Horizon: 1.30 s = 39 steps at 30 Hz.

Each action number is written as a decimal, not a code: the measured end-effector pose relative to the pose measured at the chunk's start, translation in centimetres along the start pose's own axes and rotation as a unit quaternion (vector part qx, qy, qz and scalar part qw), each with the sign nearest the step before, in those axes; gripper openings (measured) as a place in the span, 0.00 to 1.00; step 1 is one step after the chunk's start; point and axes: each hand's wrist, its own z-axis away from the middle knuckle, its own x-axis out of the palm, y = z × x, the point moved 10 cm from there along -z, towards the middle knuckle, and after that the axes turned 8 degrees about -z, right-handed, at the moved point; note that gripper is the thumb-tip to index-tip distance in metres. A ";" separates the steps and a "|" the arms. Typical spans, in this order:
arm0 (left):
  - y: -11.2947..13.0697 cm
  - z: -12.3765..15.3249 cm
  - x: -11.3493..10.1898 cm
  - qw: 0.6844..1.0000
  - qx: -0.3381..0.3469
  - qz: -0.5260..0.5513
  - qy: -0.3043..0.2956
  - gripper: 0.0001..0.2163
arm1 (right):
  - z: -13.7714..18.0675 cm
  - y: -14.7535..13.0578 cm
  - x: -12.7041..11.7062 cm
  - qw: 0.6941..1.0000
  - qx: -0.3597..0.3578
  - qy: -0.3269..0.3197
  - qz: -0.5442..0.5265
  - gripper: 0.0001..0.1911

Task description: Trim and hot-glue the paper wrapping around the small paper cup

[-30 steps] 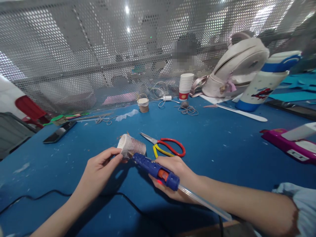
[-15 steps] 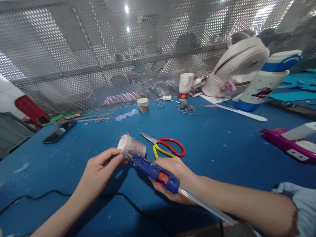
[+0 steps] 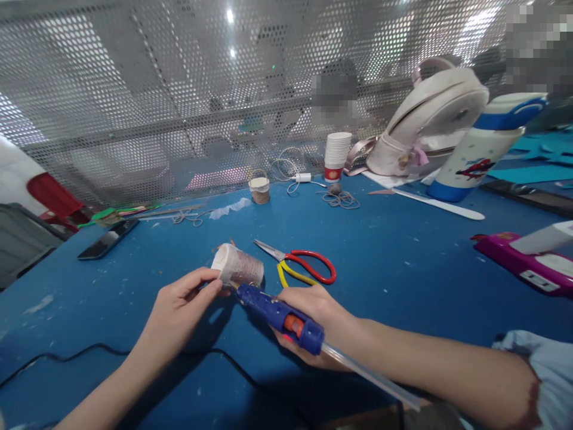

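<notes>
My left hand (image 3: 181, 310) pinches the rim of a small paper cup (image 3: 238, 267) wrapped in thin twine, held on its side above the blue table (image 3: 403, 263). My right hand (image 3: 320, 319) grips a blue hot glue gun (image 3: 280, 313) with an orange trigger. Its nozzle touches the lower edge of the cup. A clear glue stick (image 3: 371, 377) juts from the back of the gun. Red and yellow scissors (image 3: 299, 267) lie just behind the cup.
A black cord (image 3: 134, 355) crosses the near table. Farther back stand a small wrapped cup (image 3: 259, 190), a stack of paper cups (image 3: 336, 156), loose twine (image 3: 340, 198), a white backpack (image 3: 430, 119) and a bottle (image 3: 483, 146). A phone (image 3: 107, 239) lies left, a pink box (image 3: 523, 263) right.
The glue gun has slid slightly down and left along the cup's edge. The left hand and cup have hardly moved.
</notes>
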 end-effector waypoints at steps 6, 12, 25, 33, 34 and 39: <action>-0.3 0.0 0.3 1.000 -0.009 0.016 -0.009 0.12 | 0.0 0.6 0.0 1.000 0.018 0.005 0.012 0.04; -0.3 0.1 0.3 0.999 -0.019 0.033 -0.007 0.13 | -0.4 -0.2 -0.5 1.000 0.029 -0.008 0.005 0.03; -0.6 0.0 0.4 0.998 -0.028 0.054 -0.010 0.13 | -0.5 0.1 -0.3 0.999 0.046 0.003 -0.007 0.04; -0.3 0.0 0.4 0.998 -0.023 0.053 -0.008 0.13 | -0.4 0.7 -0.6 0.997 0.076 0.026 -0.019 0.09; -0.3 0.0 0.4 0.999 -0.018 0.046 -0.010 0.13 | -0.4 0.7 -0.7 0.997 0.074 0.030 -0.016 0.09; -0.1 0.0 0.1 1.000 0.006 0.021 -0.001 0.12 | -0.4 0.0 -0.2 0.999 0.046 0.001 0.001 0.05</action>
